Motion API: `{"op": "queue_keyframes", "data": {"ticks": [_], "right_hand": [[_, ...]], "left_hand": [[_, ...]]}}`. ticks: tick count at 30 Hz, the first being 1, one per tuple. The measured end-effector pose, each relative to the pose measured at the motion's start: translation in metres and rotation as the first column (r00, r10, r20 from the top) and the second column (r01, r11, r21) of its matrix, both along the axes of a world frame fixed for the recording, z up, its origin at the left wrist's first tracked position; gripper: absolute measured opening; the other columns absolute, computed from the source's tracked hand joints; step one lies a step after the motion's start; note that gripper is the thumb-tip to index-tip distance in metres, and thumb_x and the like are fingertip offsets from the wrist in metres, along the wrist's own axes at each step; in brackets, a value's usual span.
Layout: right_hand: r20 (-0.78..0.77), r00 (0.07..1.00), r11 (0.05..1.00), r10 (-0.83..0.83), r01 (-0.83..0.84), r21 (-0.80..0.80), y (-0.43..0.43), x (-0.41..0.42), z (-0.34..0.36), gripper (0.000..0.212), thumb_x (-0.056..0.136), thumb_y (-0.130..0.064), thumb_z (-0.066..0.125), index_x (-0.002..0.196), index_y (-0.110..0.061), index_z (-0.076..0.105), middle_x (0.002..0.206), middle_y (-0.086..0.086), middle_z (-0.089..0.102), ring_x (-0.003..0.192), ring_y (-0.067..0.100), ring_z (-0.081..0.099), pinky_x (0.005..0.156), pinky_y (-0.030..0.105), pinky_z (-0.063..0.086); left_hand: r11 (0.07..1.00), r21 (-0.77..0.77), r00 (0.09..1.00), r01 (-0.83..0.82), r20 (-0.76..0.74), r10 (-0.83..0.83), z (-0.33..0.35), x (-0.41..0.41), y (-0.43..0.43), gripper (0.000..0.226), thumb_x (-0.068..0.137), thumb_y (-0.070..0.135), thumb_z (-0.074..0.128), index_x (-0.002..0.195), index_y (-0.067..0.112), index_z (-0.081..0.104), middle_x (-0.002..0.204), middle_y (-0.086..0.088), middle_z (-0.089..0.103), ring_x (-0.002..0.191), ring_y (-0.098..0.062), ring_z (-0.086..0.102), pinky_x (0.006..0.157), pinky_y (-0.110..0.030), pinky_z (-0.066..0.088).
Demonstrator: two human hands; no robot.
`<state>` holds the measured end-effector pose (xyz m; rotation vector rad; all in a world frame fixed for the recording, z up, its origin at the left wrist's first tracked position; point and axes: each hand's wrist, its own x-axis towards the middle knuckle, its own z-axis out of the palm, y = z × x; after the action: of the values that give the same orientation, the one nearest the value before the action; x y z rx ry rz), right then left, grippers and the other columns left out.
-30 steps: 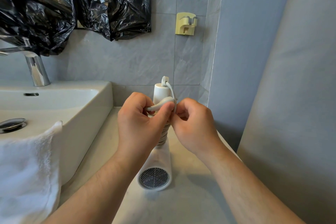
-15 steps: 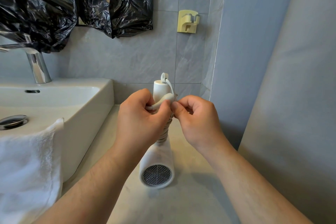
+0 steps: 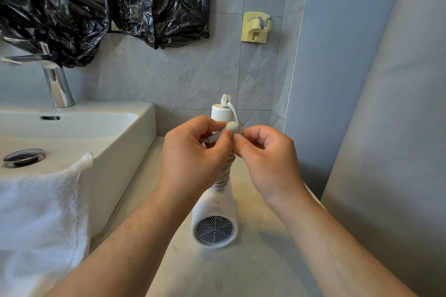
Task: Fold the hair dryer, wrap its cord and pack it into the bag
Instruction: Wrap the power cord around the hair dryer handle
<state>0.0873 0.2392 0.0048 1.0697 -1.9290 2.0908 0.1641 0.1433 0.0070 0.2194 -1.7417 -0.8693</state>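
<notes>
The white hair dryer (image 3: 214, 205) is in the lower middle of the frame. Its body lies on the desk (image 3: 253, 267) with the grille toward the camera, and its handle points up. The cord (image 3: 225, 171) is wound in many turns around the handle. The left hand (image 3: 193, 152) grips the thick end of the cord with curled fingers and thumb. The right hand (image 3: 268, 159) is also closed and pinches the cord just beside it. At the left are a sink (image 3: 115, 142) with a towel (image 3: 41, 212) over its edge and a tap (image 3: 58, 87). Black plastic (image 3: 156, 0) hangs at the upper left, and a yellow hook (image 3: 255, 28) is on the wall.
</notes>
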Motion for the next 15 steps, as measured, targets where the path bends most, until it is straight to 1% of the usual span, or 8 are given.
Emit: {"op": "queue_keyframes", "data": {"ticks": [1, 3, 5, 7, 9, 11, 12, 15], "right_hand": [[0.01, 1.0, 1.0, 0.01, -0.01, 0.001, -0.0002, -0.0005, -0.0001, 0.011, 0.077, -0.021, 0.074, 0.071, -0.015, 0.066, 0.066, -0.002, 0.067, 0.064, 0.009, 0.061, 0.068, 0.037, 0.056], [0.027, 0.999, 0.999, 0.039, -0.039, 0.011, -0.0004, -0.0015, 0.0005, 0.012, 0.077, -0.021, 0.073, 0.071, -0.016, 0.065, 0.069, 0.002, 0.067, 0.068, 0.013, 0.062, 0.075, 0.045, 0.056], [0.05, 0.995, 0.996, 0.082, -0.083, 0.019, -0.0003, -0.0023, 0.002, 0.011, 0.078, -0.016, 0.074, 0.075, -0.014, 0.064, 0.072, 0.004, 0.066, 0.071, 0.015, 0.062, 0.08, 0.049, 0.056], [0.075, 0.987, 0.99, 0.139, -0.139, 0.001, 0.0006, -0.002, 0.0039, 0.012, 0.078, -0.009, 0.074, 0.077, -0.013, 0.063, 0.073, 0.006, 0.066, 0.072, 0.016, 0.062, 0.082, 0.051, 0.055], [0.084, 0.983, 0.986, 0.164, -0.163, -0.018, 0.0018, -0.0017, 0.0062, 0.013, 0.074, -0.01, 0.074, 0.074, -0.016, 0.063, 0.072, 0.007, 0.065, 0.072, 0.018, 0.062, 0.083, 0.054, 0.054], [0.102, 0.981, 0.986, 0.168, -0.165, -0.036, 0.0024, -0.0023, 0.0068, 0.01, 0.068, -0.017, 0.073, 0.07, -0.019, 0.063, 0.072, 0.009, 0.065, 0.072, 0.021, 0.062, 0.085, 0.058, 0.054], [0.111, 0.979, 0.985, 0.171, -0.167, -0.043, 0.0029, -0.0024, 0.007, 0.009, 0.066, -0.019, 0.072, 0.069, -0.02, 0.063, 0.074, 0.011, 0.065, 0.073, 0.023, 0.062, 0.085, 0.059, 0.054], [0.136, 0.977, 0.986, 0.166, -0.162, -0.042, 0.0028, -0.0021, 0.0077, 0.011, 0.065, -0.022, 0.073, 0.071, -0.019, 0.065, 0.076, 0.012, 0.067, 0.074, 0.023, 0.063, 0.085, 0.059, 0.054]], "left_hand": [[1.0, 0.001, 1.0, 0.012, 0.006, -0.012, -0.0001, 0.0002, -0.0004, 0.005, 0.079, 0.016, 0.078, 0.081, 0.019, 0.074, 0.07, 0.006, 0.071, 0.058, 0.0, 0.056, 0.056, -0.014, 0.045], [0.999, 0.002, 0.999, 0.036, 0.014, -0.036, 0.0002, 0.0007, -0.0023, 0.01, 0.077, 0.019, 0.078, 0.076, 0.025, 0.071, 0.065, 0.009, 0.067, 0.055, 0.001, 0.053, 0.055, -0.015, 0.044], [0.999, 0.0, 0.999, 0.049, 0.024, -0.049, 0.0013, 0.0017, -0.0045, 0.01, 0.073, 0.025, 0.073, 0.071, 0.033, 0.066, 0.06, 0.013, 0.064, 0.053, 0.004, 0.052, 0.053, -0.012, 0.042], [0.999, -0.003, 0.998, 0.048, 0.033, -0.048, 0.0017, 0.003, -0.0061, 0.01, 0.07, 0.027, 0.07, 0.07, 0.035, 0.064, 0.058, 0.015, 0.062, 0.052, 0.005, 0.052, 0.054, -0.01, 0.043], [0.999, -0.004, 0.998, 0.049, 0.036, -0.049, 0.0012, 0.0034, -0.0064, 0.007, 0.07, 0.027, 0.07, 0.07, 0.033, 0.065, 0.059, 0.013, 0.063, 0.052, 0.005, 0.052, 0.053, -0.011, 0.044], [0.998, 0.002, 0.998, 0.057, 0.036, -0.057, 0.0003, 0.0029, -0.0056, 0.003, 0.07, 0.026, 0.07, 0.072, 0.025, 0.068, 0.061, 0.011, 0.064, 0.053, 0.003, 0.052, 0.053, -0.012, 0.044], [0.999, 0.0, 0.998, 0.052, 0.034, -0.052, -0.0002, 0.0026, -0.0052, 0.006, 0.07, 0.026, 0.07, 0.073, 0.021, 0.069, 0.062, 0.01, 0.065, 0.053, 0.002, 0.052, 0.053, -0.012, 0.044], [0.999, 0.001, 0.998, 0.047, 0.037, -0.047, -0.0006, 0.0019, -0.0041, 0.006, 0.074, 0.02, 0.075, 0.075, 0.016, 0.07, 0.062, 0.009, 0.065, 0.053, 0.001, 0.052, 0.053, -0.015, 0.045]]}}
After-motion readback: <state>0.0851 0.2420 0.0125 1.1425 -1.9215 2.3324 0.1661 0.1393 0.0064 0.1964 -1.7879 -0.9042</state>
